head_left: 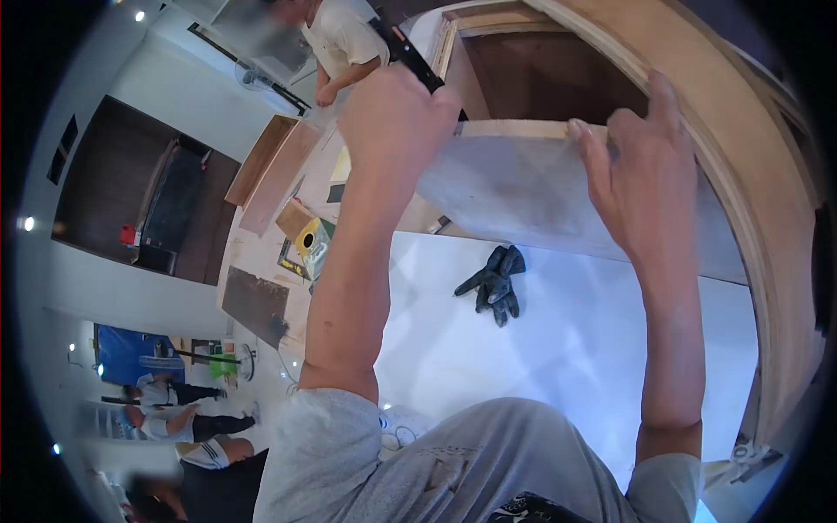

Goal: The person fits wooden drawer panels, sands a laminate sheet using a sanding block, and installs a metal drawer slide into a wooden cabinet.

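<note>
My left hand (pixel 397 113) is closed around a black-handled tool (pixel 410 54). The handle slants across the fist, and the tool's lower end comes down by the corner of a wooden panel (pixel 523 179). What kind of tool it is I cannot make out. Over the panel's upper edge lies my right hand (pixel 647 166), fingers spread. Its thumb tip touches that edge, while the index finger reaches to a curved wooden frame (pixel 741 105). Behind the panel is a dark brown recess (pixel 549 74). Below, a dark work glove (pixel 495 283) rests on a white surface (pixel 436 349).
To the left, a table holds a yellow box (pixel 309 240), a dark flat sheet (pixel 255 301) and wooden boards (pixel 277 170). A person in a light shirt (pixel 344 44) stands beyond it. Several other people (pixel 192 418) are in the room at lower left.
</note>
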`<state>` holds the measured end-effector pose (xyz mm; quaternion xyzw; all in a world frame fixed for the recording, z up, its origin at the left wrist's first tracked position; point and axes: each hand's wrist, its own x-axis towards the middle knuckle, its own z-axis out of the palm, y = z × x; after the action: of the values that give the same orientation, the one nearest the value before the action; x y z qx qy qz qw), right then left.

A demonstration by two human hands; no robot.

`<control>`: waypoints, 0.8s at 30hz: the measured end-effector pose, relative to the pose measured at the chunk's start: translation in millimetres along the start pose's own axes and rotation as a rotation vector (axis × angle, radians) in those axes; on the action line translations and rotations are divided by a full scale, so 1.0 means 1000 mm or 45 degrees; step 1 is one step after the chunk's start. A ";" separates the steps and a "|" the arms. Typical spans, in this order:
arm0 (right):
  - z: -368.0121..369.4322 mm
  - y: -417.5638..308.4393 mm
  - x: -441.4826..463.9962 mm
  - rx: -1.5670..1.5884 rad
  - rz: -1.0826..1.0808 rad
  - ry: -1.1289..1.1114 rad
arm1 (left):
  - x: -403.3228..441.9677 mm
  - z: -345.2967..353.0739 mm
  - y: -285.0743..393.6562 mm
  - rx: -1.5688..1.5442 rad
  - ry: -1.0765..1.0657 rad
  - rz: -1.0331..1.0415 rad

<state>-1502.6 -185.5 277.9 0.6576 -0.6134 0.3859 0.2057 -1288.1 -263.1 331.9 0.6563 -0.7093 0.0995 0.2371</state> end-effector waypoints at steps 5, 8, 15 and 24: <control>0.035 0.017 0.018 0.001 0.023 -0.039 | 0.027 0.016 0.010 0.056 -0.094 -0.038; 0.032 0.014 0.019 0.000 0.055 -0.105 | 0.027 0.020 0.006 0.042 -0.102 -0.035; 0.023 -0.007 0.050 0.060 -0.075 -0.082 | 0.032 0.006 0.007 -0.006 -0.145 0.019; 0.108 -0.029 0.142 0.709 0.221 -1.676 | 0.033 0.010 -0.003 -0.195 -0.057 0.105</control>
<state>-1454.0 -352.9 324.8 0.7307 -0.5392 0.0666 -0.4133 -1288.1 -297.4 337.7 0.6084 -0.7466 0.0399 0.2663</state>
